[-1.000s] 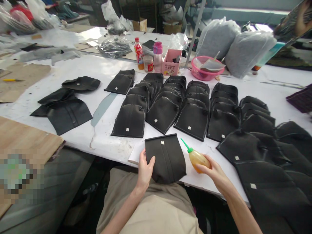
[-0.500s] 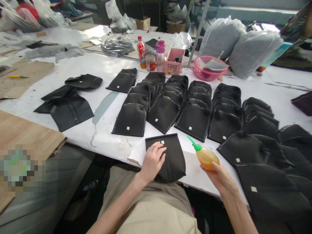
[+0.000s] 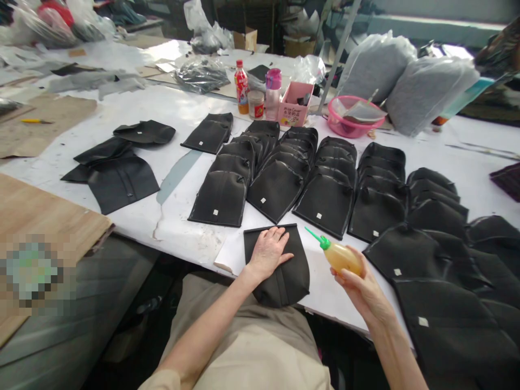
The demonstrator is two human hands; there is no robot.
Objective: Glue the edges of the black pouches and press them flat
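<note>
A black leather-like panel (image 3: 294, 271) lies at the table's front edge, its rounded end hanging over my lap. My left hand (image 3: 270, 252) rests flat on its upper part, fingers spread, and covers the spot where a small white tag showed before. My right hand (image 3: 357, 276) grips a squeeze bottle (image 3: 343, 259) of amber liquid with a green nozzle. The bottle is tilted, its tip pointing up and left, just right of the panel and apart from it. Overlapping rows of similar black pieces (image 3: 323, 203), several with small white tags, lie beyond my hands.
More black pieces (image 3: 124, 181) lie at left and are heaped at right (image 3: 455, 319). Along the back stand a drink bottle (image 3: 241, 89), a jar (image 3: 255, 105), a pink-lidded bottle (image 3: 273, 97), a pink box (image 3: 294, 111) and a pink basin (image 3: 353, 127). A wooden board (image 3: 49, 216) sits at left.
My left hand has slid right and up across the panel, now covering the white tag. My right hand has turned the squeeze bottle flatter, its nozzle shifting left towards the panel.
</note>
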